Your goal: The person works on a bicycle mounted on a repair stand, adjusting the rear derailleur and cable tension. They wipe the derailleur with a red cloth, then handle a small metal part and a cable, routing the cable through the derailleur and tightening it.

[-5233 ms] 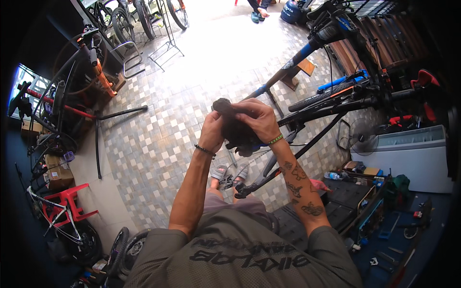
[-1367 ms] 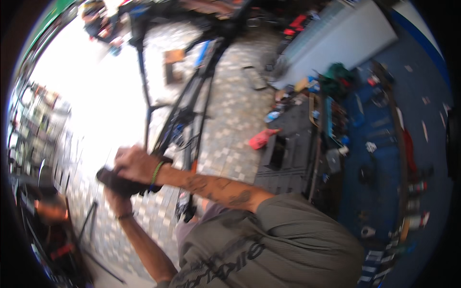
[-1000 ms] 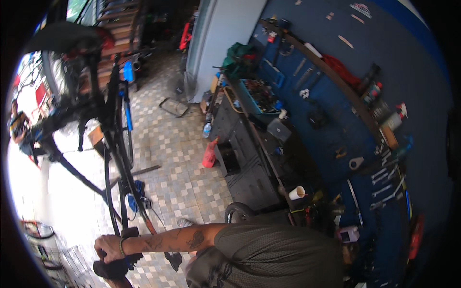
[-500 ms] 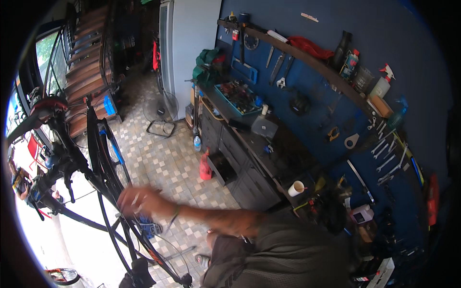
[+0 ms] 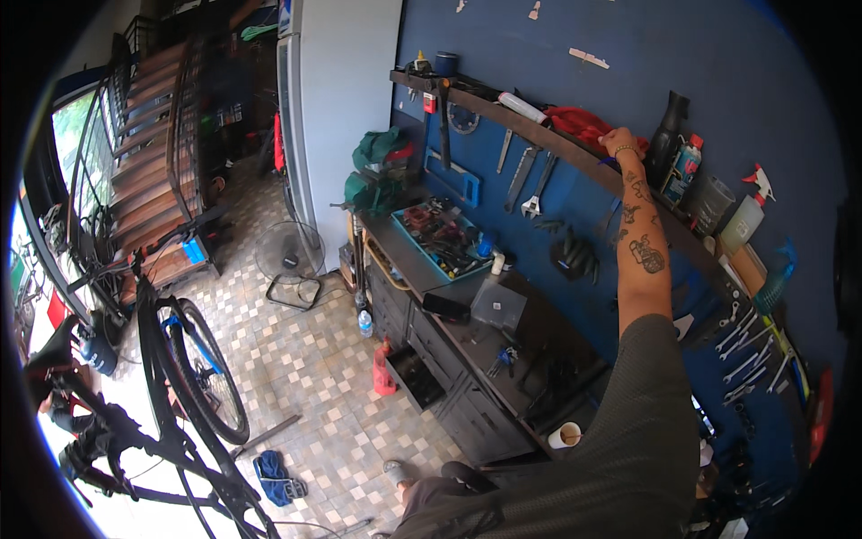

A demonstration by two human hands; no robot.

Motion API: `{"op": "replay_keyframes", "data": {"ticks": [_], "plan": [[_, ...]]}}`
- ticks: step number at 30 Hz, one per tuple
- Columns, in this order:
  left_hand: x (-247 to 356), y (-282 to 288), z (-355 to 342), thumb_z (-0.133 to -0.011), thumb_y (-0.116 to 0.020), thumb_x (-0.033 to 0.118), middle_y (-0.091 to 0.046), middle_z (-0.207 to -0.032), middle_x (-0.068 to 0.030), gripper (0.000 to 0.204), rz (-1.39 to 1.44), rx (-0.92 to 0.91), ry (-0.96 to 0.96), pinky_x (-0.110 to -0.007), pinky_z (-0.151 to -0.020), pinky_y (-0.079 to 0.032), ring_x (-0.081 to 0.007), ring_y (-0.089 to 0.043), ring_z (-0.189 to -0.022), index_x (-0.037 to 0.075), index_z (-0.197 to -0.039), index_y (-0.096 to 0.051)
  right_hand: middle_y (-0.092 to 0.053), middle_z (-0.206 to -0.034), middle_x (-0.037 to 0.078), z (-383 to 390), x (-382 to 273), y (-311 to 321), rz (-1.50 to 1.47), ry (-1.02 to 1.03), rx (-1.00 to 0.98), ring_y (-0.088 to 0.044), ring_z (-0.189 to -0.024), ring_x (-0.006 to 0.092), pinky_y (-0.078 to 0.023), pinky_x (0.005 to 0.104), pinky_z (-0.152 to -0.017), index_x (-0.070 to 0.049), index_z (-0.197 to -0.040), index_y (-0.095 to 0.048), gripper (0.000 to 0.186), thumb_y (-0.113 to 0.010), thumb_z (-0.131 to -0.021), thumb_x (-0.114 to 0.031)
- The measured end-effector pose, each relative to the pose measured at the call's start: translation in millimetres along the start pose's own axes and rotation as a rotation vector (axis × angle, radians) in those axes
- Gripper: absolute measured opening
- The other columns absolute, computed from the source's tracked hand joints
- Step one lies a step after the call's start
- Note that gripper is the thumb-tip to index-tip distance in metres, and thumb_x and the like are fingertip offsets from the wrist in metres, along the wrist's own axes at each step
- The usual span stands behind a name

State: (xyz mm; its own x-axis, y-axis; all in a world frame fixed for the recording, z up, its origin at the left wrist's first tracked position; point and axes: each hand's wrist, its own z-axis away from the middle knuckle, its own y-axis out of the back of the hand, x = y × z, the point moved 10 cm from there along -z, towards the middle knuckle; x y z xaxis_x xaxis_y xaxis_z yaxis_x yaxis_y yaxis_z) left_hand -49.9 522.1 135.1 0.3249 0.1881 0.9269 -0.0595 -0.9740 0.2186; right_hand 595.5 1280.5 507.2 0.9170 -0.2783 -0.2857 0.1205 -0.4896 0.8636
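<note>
My right hand (image 5: pixel 620 142) is stretched up to the wall shelf, a beaded bracelet round its wrist. Its fingers curl closed on a bunched red cloth (image 5: pixel 575 123), which shows on both sides of the hand; the fingertips are hidden. Beside the cloth lie a white tube (image 5: pixel 523 107) and, on the other side, a black bottle (image 5: pixel 668 136). A spray can (image 5: pixel 684 166) stands a little further along the shelf (image 5: pixel 485 112). My left hand is out of view.
A bicycle frame (image 5: pixel 160 386) fills the left side. The dark workbench (image 5: pixel 539 346) carries a blue tray (image 5: pixel 415 244) of tools and a white cup (image 5: pixel 564 436). A drawer (image 5: pixel 415 377) stands pulled out. A fan (image 5: pixel 289 260) and a blue cloth (image 5: pixel 274 476) are on the tiled floor.
My right hand has left the bicycle frame and swung up and to the right, onto the red cloth on the shelf. The view has shifted, and the blue cloth shows more fully.
</note>
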Motion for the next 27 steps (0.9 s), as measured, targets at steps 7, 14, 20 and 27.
{"op": "replay_keyframes", "data": {"ticks": [7, 14, 20, 27], "plan": [[22, -36, -12, -0.109, -0.057, 0.043, -0.069, -0.092, -0.0093, 0.041, -0.039, -0.002, -0.045, -0.034, -0.072, -0.054, -0.0241, -0.067, -0.083, 0.004, -0.12, -0.067, -0.079, -0.116, 0.02, -118, 1, 93, -0.594, 0.22, 0.479, -0.075, -0.113, 0.0362, -0.057, 0.0439, -0.098, -0.009, -0.112, -0.083, 0.042, -0.081, -0.09, -0.045], [67, -6, -18, -0.109, -0.056, 0.043, -0.07, -0.086, -0.0094, 0.041, -0.139, 0.089, -0.288, -0.034, -0.068, -0.054, -0.0249, -0.067, -0.077, 0.004, -0.114, -0.069, -0.081, -0.1, 0.013, -2, -89, 243, -1.069, 0.693, 0.998, -0.072, -0.095, 0.0191, -0.056, 0.0351, -0.09, 0.002, -0.109, -0.08, 0.039, -0.077, -0.098, -0.035], [179, -123, 9, -0.103, -0.061, 0.003, -0.067, -0.111, -0.0123, 0.037, 0.266, -0.329, -0.277, -0.032, -0.083, -0.058, -0.0185, -0.066, -0.096, -0.005, -0.138, -0.06, -0.074, -0.091, -0.002, 247, -245, 211, -1.351, 1.182, 0.265, -0.065, -0.083, 0.0049, -0.053, 0.0229, -0.076, 0.0, -0.107, -0.075, 0.015, -0.073, -0.104, -0.015], [207, -201, 38, -0.081, -0.093, 0.019, -0.055, -0.153, -0.021, 0.094, 0.163, -0.625, -0.439, -0.046, -0.113, -0.047, -0.0366, -0.056, -0.139, 0.002, -0.157, -0.042, -0.071, -0.101, 0.011, 561, -235, -13, -0.985, 1.536, -0.613, -0.073, -0.093, 0.0308, -0.058, 0.0388, -0.085, -0.006, -0.101, -0.073, 0.011, -0.078, -0.094, -0.011]]}}
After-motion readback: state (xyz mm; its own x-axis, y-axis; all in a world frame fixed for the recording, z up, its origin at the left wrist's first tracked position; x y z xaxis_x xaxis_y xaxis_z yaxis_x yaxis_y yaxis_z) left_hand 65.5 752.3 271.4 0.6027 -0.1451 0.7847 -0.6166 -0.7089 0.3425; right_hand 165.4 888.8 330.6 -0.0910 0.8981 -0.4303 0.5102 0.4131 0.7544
